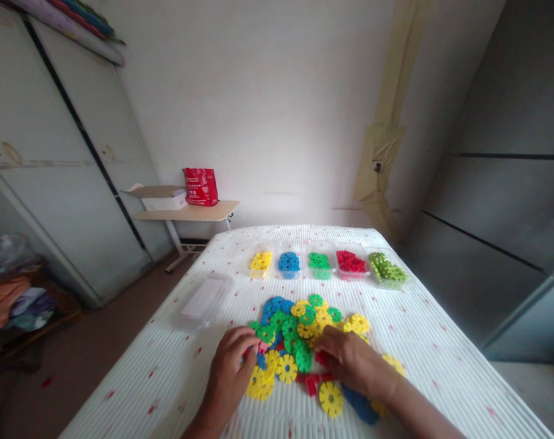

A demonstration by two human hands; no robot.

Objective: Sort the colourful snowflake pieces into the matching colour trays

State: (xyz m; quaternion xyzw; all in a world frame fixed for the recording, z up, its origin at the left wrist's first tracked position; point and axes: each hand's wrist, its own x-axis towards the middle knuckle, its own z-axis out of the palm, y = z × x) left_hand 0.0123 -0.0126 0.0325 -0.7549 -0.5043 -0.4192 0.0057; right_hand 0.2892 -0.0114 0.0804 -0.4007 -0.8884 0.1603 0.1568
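1. Left hand (228, 366): thumb and forefinger bend about a pink piece (262, 347) at the pile's left edge; whether they grip it, or how its long axis runs, I cannot tell.
2. Slotted flower-shaped discs (290, 329) lie heaped on the bench (144, 390) between the hands. The step looks like picking through them; a clean lift would call for pinching one rim. Mostly flat and round, they have no long axis.
3. Right hand (355, 361): fingers curl over the pile's right side by a red piece (321, 357); tips partly hidden, grip unclear.
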